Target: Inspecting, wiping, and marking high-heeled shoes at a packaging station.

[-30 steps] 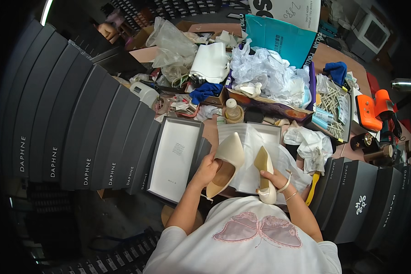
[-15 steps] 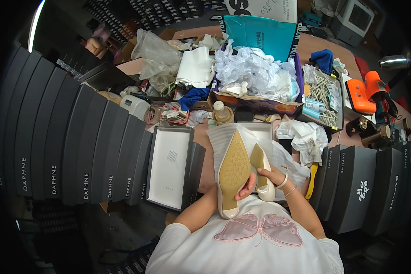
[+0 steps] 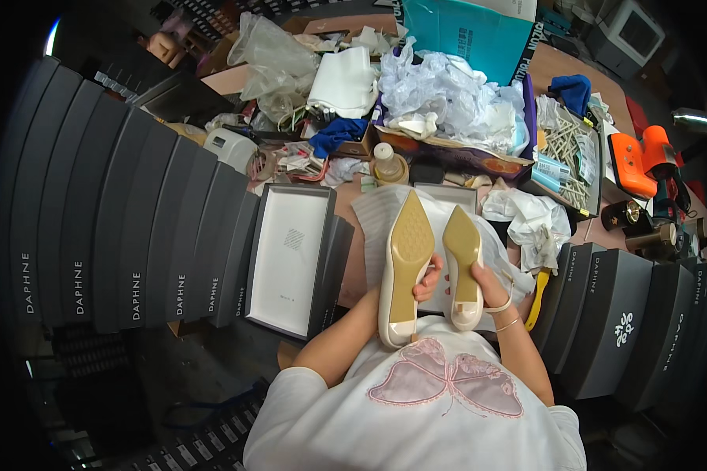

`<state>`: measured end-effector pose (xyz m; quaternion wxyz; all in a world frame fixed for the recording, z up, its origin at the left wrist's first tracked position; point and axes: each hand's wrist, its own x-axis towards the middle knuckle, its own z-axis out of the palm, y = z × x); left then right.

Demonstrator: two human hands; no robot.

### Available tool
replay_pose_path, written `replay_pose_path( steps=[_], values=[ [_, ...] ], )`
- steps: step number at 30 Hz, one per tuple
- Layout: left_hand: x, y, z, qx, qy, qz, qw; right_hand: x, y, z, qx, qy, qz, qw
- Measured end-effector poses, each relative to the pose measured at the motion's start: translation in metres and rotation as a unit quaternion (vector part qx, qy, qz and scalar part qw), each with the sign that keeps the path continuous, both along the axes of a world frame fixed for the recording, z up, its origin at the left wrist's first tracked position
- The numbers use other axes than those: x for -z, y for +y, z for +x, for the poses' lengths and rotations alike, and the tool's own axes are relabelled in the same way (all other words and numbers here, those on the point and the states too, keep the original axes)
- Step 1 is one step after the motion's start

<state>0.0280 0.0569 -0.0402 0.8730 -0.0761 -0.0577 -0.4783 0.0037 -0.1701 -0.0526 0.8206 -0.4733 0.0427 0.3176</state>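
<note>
Both pointed beige shoes (image 3: 407,267) now show ribbed soles, each hand's grip clenched around one.

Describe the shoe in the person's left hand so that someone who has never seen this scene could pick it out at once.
Start at the cluttered worktable between the rows of dark shoe boxes, then drop to the two hands near the lower middle. The left hand holds a cream pointed shoe sole-up. It looks longer than the matching shoe in the right hand, and lies nearer the open box lid.

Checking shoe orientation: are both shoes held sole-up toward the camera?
Yes: the left hand and right hand each hold a cream shoe, left shoe and right shoe, tan soles facing up.
</note>
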Motion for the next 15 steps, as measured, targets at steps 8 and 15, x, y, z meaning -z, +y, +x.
replay_pose_path(
  steps=[8, 15],
  values=[
    [0.001, -0.001, 0.016, -0.003, 0.054, -0.003, 0.999, -0.061, -0.004, 0.003, 0.044, 0.040, 0.072, 0.996],
    [-0.011, -0.010, 0.020, 0.000, -0.001, -0.051, 0.999, -0.070, 0.009, -0.005, 0.044, -0.015, 0.079, 0.996]
  ],
)
